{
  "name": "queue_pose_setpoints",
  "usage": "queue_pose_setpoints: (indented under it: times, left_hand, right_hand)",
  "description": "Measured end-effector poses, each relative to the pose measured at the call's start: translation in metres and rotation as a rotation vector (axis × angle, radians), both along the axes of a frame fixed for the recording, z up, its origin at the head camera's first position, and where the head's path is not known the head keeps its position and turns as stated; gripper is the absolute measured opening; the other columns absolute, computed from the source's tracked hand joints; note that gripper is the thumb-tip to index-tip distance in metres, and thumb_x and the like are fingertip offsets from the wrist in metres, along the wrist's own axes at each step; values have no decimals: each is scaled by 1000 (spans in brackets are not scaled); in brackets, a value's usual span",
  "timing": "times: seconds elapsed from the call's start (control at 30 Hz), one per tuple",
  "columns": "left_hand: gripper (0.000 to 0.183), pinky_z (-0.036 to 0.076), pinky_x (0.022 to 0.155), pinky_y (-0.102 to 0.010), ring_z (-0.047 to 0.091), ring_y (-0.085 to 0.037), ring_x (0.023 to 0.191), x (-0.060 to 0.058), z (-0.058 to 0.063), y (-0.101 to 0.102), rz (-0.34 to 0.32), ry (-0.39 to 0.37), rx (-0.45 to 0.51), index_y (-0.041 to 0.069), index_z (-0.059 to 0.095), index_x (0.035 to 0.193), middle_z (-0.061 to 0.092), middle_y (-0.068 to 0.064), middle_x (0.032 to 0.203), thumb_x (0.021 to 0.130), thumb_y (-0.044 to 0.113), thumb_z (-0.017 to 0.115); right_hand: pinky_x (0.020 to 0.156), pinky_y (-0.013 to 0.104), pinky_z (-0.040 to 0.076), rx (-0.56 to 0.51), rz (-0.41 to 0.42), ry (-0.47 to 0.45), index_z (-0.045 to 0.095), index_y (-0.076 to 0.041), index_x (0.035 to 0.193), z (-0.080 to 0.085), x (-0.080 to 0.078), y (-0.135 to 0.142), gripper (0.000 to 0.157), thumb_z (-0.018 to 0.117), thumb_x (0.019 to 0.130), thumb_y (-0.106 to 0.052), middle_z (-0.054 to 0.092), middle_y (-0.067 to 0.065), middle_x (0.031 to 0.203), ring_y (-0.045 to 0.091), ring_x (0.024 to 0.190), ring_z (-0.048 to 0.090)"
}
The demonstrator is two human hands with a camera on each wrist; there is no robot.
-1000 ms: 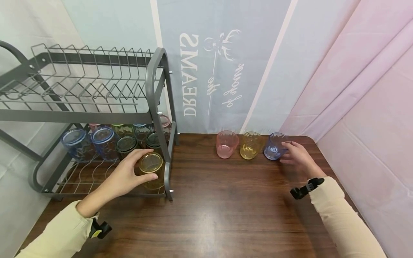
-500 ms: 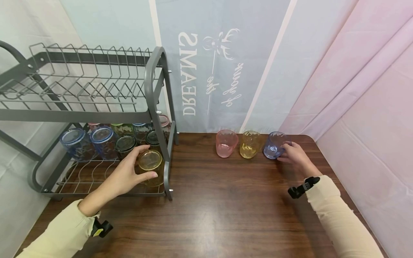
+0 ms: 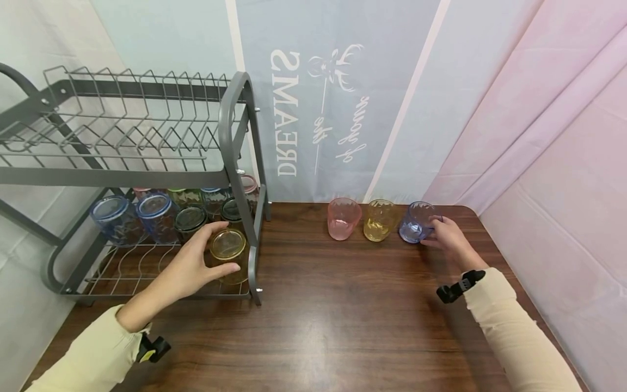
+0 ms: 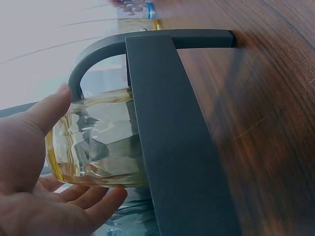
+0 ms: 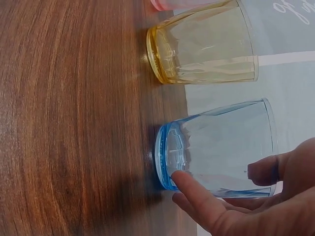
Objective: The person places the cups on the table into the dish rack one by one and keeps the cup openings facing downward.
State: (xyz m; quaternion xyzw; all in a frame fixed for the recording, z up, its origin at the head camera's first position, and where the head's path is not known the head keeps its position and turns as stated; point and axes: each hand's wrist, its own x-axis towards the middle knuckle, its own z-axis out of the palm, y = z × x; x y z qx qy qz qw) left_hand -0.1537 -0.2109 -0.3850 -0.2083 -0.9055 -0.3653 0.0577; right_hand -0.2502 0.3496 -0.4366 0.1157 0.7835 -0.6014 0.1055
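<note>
In the head view, my left hand (image 3: 193, 267) is at the lower tier of the rack, thumb and fingers round a yellow glass (image 3: 228, 245). That glass stands upside down in the front right corner; the left wrist view shows its thick base (image 4: 53, 152) towards my palm. Across the table, my right hand (image 3: 448, 237) holds a blue glass (image 3: 415, 226) at its right side. The blue glass is upright at the back edge, and my thumb lies near its rim in the right wrist view. Beside it stand a yellow glass (image 3: 379, 222) and a pink glass (image 3: 344, 220).
A grey two-tier dish rack (image 3: 115, 177) stands on the left, its upper wire tier (image 3: 137, 128) above my left hand. More upturned glasses, including blue ones (image 3: 157, 218) and a dark one (image 3: 191, 220), fill the lower tier. A printed curtain (image 3: 313, 109) hangs behind the wooden table (image 3: 313, 316).
My right hand has shifted slightly left, closer round the blue glass. The left fingers have moved a little back along the yellow glass. The row of glasses stays in place.
</note>
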Motion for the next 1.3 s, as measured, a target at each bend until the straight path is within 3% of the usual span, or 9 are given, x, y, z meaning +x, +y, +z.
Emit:
queue_pose_setpoints:
  times: [0.17,0.27,0.4,0.53,0.67,0.83,0.97,1.1,1.3]
  left_hand:
    - [76,51,95,-54,57,-38,120,0,1,-2,-5,6,4,-5,40,147,52,-24,138,88,16,82]
    - [69,49,98,-54,55,-39,123,1,4,-3,-8,-7,19,-4,39,148,50,-24,141,94,18,76]
    - [61,46,100,-51,51,-40,129,5,9,-6,-11,9,52,-3,40,148,47,-23,146,99,17,70]
    - [55,45,104,-27,50,-39,131,8,14,-8,-1,86,86,-3,44,146,49,-21,145,99,11,68]
    - [49,36,99,-6,54,-37,126,12,18,-9,28,151,132,0,49,144,53,-20,142,99,7,67]
    - [44,41,96,-8,60,-12,117,18,25,-8,73,240,200,5,56,139,59,-15,136,97,1,67]
    - [40,44,95,-12,57,4,111,21,29,-6,75,315,258,2,60,132,61,-11,130,94,-6,66]
    - [35,46,93,-14,58,0,109,24,31,-3,54,372,284,0,64,126,61,-7,126,92,-9,67]
    - [33,48,88,-15,61,-8,104,31,36,3,9,375,290,0,66,121,63,-9,119,90,-11,68]
  right_hand:
    - [104,46,50,9,-1,5,5,16,155,0,0,0,60,21,106,-16,26,36,152,37,128,49]
    - [102,45,51,3,-11,17,6,17,154,0,1,0,60,22,105,-14,30,35,148,21,110,60]
    - [101,44,53,-16,-31,21,7,15,155,0,3,0,59,22,105,-12,27,33,150,14,106,58]
    - [99,41,54,-22,-30,18,7,13,156,1,4,2,59,22,105,-12,21,34,155,22,114,53]
    - [97,40,55,-42,-24,36,8,15,155,4,7,3,58,21,105,-11,24,32,150,8,98,56]
    - [96,40,56,-84,-22,55,12,15,154,9,13,4,56,19,105,-11,24,30,149,5,96,55]
    - [94,39,57,-143,-26,58,14,15,153,13,17,7,55,16,106,-13,19,28,152,9,101,55]
    - [92,38,58,-142,-24,55,16,14,153,17,20,9,54,15,106,-12,19,27,152,9,102,54]
    - [87,37,60,-96,16,66,15,16,153,26,27,9,55,15,103,-8,26,33,149,7,92,62]
